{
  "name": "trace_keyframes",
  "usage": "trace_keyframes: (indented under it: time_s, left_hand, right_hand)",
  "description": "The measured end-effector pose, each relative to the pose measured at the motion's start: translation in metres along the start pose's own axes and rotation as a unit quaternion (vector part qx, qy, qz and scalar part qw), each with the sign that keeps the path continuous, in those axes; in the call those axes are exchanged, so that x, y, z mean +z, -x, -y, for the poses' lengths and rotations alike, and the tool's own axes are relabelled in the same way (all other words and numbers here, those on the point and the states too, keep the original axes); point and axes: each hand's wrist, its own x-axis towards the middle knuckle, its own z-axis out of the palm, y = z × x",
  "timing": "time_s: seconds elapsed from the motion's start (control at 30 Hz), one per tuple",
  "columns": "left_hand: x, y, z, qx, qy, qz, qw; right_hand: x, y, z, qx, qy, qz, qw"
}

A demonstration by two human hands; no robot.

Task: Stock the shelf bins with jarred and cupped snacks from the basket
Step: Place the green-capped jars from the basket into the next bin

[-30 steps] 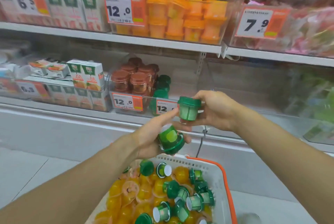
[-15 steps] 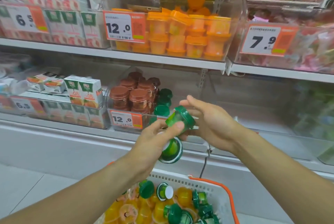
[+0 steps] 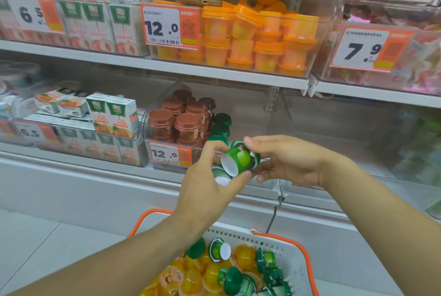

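A green-lidded jar [image 3: 239,160] lies on its side between both hands, white base toward me. My right hand [image 3: 284,160] pinches its lid end. My left hand [image 3: 205,182] touches it with the thumb and holds a second green jar [image 3: 220,175] in the palm. Both hands hover in front of the clear lower bin [image 3: 167,138], which holds brown-lidded jars [image 3: 177,120] and green-lidded jars [image 3: 220,126]. Below, the white basket [image 3: 281,251] with orange handles holds several green jars [image 3: 219,250] and yellow jelly cups [image 3: 207,274].
On the upper shelf stands a bin of orange-lidded cups [image 3: 253,40]. Juice cartons [image 3: 111,114] fill the bins to the left. A clear bin of pink packets [image 3: 391,61] is at upper right. The lower shelf right of the jar bin [image 3: 334,126] looks bare.
The jar between my hands has turned onto its side, base toward me. Both hands have stayed in front of the lower bin. The view has tilted up a little.
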Motion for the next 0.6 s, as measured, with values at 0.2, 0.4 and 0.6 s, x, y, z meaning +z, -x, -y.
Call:
trace_keyframes:
  time_s: [0.2, 0.4, 0.6]
  left_hand:
    - [0.001, -0.011, 0.004, -0.208, 0.060, -0.016, 0.976]
    - [0.001, -0.016, 0.014, -0.299, 0.098, -0.015, 0.949]
    - [0.002, -0.019, 0.021, -0.325, 0.105, -0.009, 0.940]
  right_hand:
    - [-0.004, -0.035, 0.000, -0.147, 0.024, -0.277, 0.949]
    - [-0.023, -0.081, -0.007, -0.056, 0.320, -0.274, 0.905]
    - [-0.020, -0.116, -0.010, 0.040, 0.369, -0.191, 0.909]
